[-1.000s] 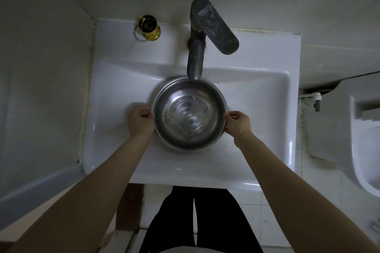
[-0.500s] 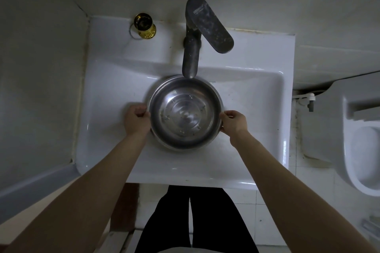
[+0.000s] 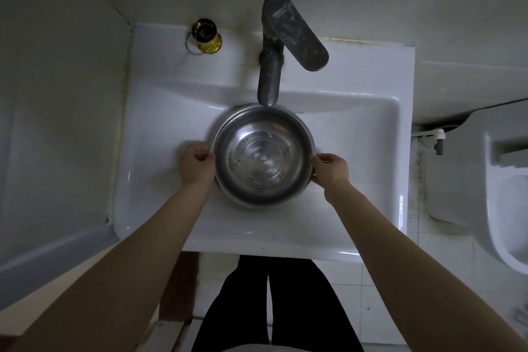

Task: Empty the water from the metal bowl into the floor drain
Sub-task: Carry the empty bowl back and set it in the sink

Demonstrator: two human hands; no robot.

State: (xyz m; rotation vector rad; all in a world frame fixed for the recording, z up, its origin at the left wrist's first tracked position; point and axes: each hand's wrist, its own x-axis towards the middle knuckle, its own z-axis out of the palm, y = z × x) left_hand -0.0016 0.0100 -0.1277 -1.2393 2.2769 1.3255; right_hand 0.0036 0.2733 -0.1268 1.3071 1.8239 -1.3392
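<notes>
A round metal bowl [image 3: 263,156] sits level in the white sink basin [image 3: 357,137], just in front of the tap spout. Clear water fills its lower part. My left hand [image 3: 197,164] grips the bowl's left rim and my right hand [image 3: 330,170] grips its right rim. The floor drain is not in view.
A dark tap [image 3: 281,46] overhangs the bowl's far edge. A small gold bottle [image 3: 206,36] stands on the sink's back left corner. A white toilet [image 3: 505,188] is at the right, walls close in left and behind, and white floor tiles [image 3: 385,274] lie below.
Both hands stay on the bowl's rim. The bowl has barely shifted in the basin; the view has drifted slightly.
</notes>
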